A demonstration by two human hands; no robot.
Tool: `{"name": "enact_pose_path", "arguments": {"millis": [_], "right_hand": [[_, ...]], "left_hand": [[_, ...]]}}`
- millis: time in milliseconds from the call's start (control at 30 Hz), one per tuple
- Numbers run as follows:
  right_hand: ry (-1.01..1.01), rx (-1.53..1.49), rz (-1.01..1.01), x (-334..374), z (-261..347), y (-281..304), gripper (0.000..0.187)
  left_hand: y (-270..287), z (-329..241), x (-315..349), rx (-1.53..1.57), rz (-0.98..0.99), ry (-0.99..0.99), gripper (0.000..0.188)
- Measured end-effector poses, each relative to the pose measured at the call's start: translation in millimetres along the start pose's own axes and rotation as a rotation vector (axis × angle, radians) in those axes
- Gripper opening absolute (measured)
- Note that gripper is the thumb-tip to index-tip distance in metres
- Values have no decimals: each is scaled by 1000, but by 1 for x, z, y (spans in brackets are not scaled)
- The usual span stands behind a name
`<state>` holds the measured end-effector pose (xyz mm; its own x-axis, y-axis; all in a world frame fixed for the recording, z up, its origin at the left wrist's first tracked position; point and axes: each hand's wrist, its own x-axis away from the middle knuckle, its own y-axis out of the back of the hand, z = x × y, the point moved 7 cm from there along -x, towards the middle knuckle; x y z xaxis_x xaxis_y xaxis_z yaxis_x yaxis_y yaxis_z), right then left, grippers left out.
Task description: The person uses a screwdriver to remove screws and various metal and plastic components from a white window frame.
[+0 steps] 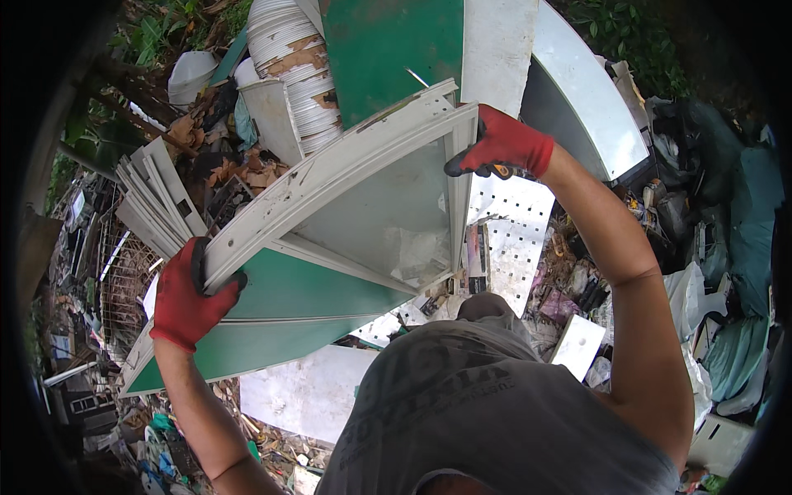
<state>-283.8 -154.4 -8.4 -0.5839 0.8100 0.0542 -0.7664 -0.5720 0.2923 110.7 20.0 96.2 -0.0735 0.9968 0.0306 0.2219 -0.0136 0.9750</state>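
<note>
A white-framed panel point(332, 175) is held up in front of me, tilted, with a cloudy see-through pane point(371, 202) on one side and a green sheet point(285, 285) on the other. It looks like a window or door frame. My left hand point(188, 299), in a red glove with dark finger parts, is wrapped round its lower left end. At the upper right corner my right hand point(505, 142), gloved the same way, grips the frame's edge, the thumb pressed on its near side.
Scrap lies all round. Beyond the panel stand a large green board point(392, 58), a pale board point(497, 54) and a ribbed white roll point(295, 74). Flat white slats point(162, 198) lean at left. A perforated white sheet point(516, 239) lies beneath, with dark bags point(747, 223) at right.
</note>
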Motion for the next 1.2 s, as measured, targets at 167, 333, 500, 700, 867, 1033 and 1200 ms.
{"name": "enact_pose_path", "arguments": {"millis": [167, 333, 500, 700, 867, 1033, 1200], "right_hand": [[127, -62, 60, -13, -15, -3, 84], [116, -23, 129, -19, -26, -4, 88], [182, 59, 65, -19, -23, 4, 90], [225, 171, 37, -21, -24, 3, 89], [267, 161, 18, -18, -26, 0, 85], [319, 130, -12, -16, -29, -4, 80], [320, 14, -15, -14, -35, -5, 82]], "left_hand": [[-27, -62, -31, 91, -172, -64, 74], [-36, -72, -42, 106, -138, -49, 63], [-28, -87, -43, 26, -276, -171, 53], [-31, -63, -40, 100, -238, -163, 57], [-35, -54, -32, 129, -225, -131, 61], [-30, -63, -27, 32, -232, -108, 63], [-28, -77, -23, -84, -303, -165, 63]]}}
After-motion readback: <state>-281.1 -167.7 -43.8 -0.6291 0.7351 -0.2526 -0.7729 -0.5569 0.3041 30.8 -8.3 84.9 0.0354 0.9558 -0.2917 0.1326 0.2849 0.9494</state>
